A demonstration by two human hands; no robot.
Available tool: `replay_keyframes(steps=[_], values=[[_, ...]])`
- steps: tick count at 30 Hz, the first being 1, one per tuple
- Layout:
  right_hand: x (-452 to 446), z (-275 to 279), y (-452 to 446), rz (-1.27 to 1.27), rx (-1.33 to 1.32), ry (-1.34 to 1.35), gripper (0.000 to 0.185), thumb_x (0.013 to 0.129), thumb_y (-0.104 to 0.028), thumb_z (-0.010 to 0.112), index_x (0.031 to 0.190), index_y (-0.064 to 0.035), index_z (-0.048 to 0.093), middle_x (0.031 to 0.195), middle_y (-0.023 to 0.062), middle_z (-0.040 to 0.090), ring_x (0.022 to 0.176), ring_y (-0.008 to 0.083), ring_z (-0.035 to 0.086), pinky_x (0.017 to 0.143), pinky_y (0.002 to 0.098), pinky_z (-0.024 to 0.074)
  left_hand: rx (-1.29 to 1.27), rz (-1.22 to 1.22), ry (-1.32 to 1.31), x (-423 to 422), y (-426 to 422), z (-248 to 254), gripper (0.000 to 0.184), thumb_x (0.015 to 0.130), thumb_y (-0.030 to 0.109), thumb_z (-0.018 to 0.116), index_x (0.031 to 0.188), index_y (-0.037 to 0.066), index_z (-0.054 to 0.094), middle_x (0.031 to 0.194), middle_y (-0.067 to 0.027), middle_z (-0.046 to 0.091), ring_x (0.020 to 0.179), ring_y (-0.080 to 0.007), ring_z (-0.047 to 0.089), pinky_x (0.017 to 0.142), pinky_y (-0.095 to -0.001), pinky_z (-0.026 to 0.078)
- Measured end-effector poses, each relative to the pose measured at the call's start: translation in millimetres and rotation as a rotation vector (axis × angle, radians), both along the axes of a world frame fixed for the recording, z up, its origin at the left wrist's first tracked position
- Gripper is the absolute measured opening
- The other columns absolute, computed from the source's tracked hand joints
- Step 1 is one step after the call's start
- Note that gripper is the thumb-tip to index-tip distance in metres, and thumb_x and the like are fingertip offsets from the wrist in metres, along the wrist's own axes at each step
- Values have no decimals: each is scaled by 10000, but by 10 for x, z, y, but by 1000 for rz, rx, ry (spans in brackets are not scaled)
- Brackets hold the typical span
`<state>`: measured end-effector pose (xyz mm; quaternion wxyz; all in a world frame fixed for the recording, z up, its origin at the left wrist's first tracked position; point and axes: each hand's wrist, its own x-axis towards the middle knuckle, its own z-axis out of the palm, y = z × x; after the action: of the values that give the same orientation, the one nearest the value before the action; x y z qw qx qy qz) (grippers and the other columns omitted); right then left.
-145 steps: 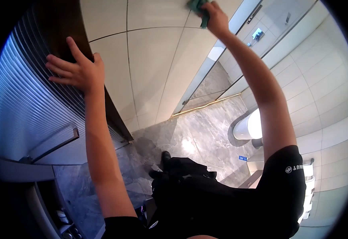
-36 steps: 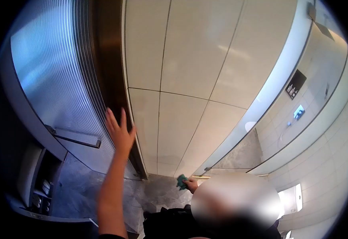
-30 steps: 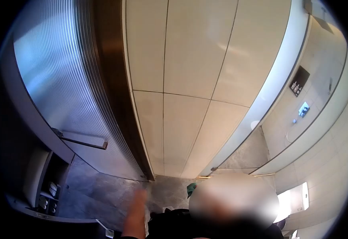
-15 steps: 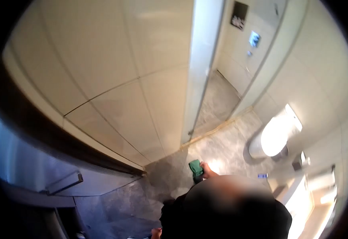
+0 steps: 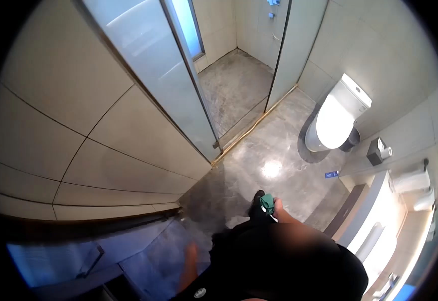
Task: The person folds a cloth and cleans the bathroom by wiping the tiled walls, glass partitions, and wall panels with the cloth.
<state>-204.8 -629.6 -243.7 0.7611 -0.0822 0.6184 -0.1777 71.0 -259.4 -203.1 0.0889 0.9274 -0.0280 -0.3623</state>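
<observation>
My right hand (image 5: pixel 278 206) is closed on a green cloth (image 5: pixel 267 203), held low in front of my body, above a black shoe (image 5: pixel 257 198). At the lower left my left hand (image 5: pixel 192 250) hangs beside my black clothing, over the dark grey floor. It is smeared by motion, and its fingers cannot be made out. The beige tiled wall (image 5: pixel 113 135) stands to the left, apart from both hands.
A glass shower screen (image 5: pixel 163 55) meets a floor sill (image 5: pixel 251 129). Further right are a white toilet (image 5: pixel 332 120), a bin (image 5: pixel 351 140), a tissue box (image 5: pixel 375 152), a blue packet (image 5: pixel 332 174) and a washbasin counter (image 5: pixel 379 241). A ribbed glass door (image 5: pixel 43 263) is at the lower left.
The view has swung right, from the tiled wall to the toilet and washbasin. My left hand has dropped from the door frame to my side. My right hand has come down from the wall with the cloth.
</observation>
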Motion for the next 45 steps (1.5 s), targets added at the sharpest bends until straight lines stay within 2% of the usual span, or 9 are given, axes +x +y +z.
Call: replay_keyframes(steps=[9,17,21,25,29,32,34,37,45], values=[[-378,-340,-1176,-60,-68,-198,463,890,-504,395,1045,-136,631,914,23,651,818,206,617,712,381,494,-115,-90,-113,-312,-1861,662,592,927,496,396,909,-24,678,905,-245,655,870,-448,610,780,-481,456],[241,302,-1915,-22,-23,-464,397,857,-429,493,1079,-117,600,997,54,633,891,226,600,784,376,485,86,-69,-36,-144,-2112,786,513,852,471,492,914,8,704,924,-229,657,878,-380,633,779,-475,465],[945,893,-2367,56,-113,-587,392,846,-330,506,1133,-67,552,1080,98,612,949,254,587,851,424,472,85,-225,-121,100,-1982,-415,445,826,423,531,928,28,707,902,-195,675,833,-350,646,757,-451,487],[1942,2141,-3072,277,-762,-418,360,858,-144,548,1203,-57,493,1105,68,561,980,212,546,878,356,442,-179,-3,227,545,-2868,-230,365,804,334,596,981,22,662,905,-150,678,845,-304,645,774,-410,496],[2859,4399,-3223,235,-1847,-480,351,847,-24,628,1174,-18,499,1097,88,565,998,170,524,882,293,430,-848,12,-220,946,-3746,-332,243,781,159,643,985,32,611,901,-139,642,811,-273,627,742,-375,500],[3357,5909,-3008,-38,-2850,-502,476,682,86,721,1118,-23,563,1118,194,612,1001,336,614,870,368,495,-900,-27,-281,1186,-4320,1194,215,794,146,637,978,37,608,900,-134,623,834,-276,623,742,-376,498],[3748,6577,-2764,-308,-3220,-578,414,650,4,739,1047,-49,635,1118,149,628,1001,312,617,859,377,506,-1089,-177,-381,1324,-4500,1983,207,798,115,637,987,40,600,943,-129,610,868,-276,621,749,-377,496],[4270,6901,-2584,-481,-3482,-413,320,704,-81,695,1024,-82,679,1150,97,626,1051,266,601,882,388,507,-1218,-207,-590,1426,-4623,2818,205,791,71,634,989,46,593,1013,-124,603,913,-280,611,775,-377,492],[4520,6336,-2936,-101,-3752,-466,267,790,-141,688,1055,-110,686,1227,103,611,1180,255,558,994,387,471,-1203,-223,-1183,1494,-4895,3653,377,730,44,656,1102,56,599,1308,-208,455,1179,-391,478,913,-448,448]])
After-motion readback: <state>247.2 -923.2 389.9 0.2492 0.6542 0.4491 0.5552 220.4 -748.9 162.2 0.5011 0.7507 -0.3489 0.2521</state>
